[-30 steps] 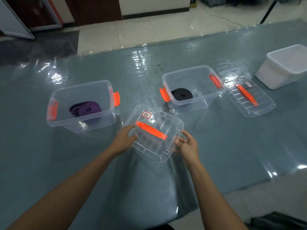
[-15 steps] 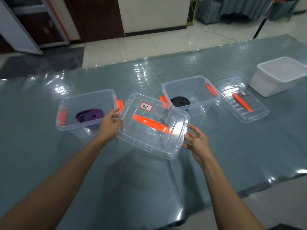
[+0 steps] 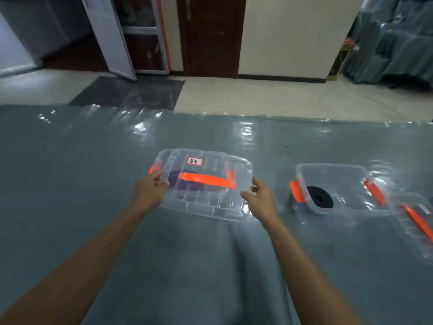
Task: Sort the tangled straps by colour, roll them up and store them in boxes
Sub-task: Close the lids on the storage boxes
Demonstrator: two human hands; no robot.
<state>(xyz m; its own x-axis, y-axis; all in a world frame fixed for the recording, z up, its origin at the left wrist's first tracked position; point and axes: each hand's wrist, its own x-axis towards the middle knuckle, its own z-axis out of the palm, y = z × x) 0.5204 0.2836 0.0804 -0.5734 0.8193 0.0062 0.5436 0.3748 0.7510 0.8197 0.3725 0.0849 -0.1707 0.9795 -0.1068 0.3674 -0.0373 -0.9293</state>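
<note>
Two clear boxes stand on the teal surface [image 3: 210, 266], well apart: left box [image 3: 161, 160] under the lid, right box [image 3: 328, 165] open. Labelled lid [image 3: 206, 202] hangs over left box, not seated, offset toward the person. Left hand [image 3: 150, 191] and right hand [image 3: 260, 198] grip its short ends. Purple strap roll [image 3: 178, 181] lies inside left box, black strap roll [image 3: 319, 197] in right. Best, I judge: square lid to rim, lower flat, press corners, snap orange latches [image 3: 154, 167].

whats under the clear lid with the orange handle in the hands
Through the lid, held by the left hand and right hand, a dark purple strap roll shows inside the clear box with orange latches. The handle hides part of the roll.
</note>
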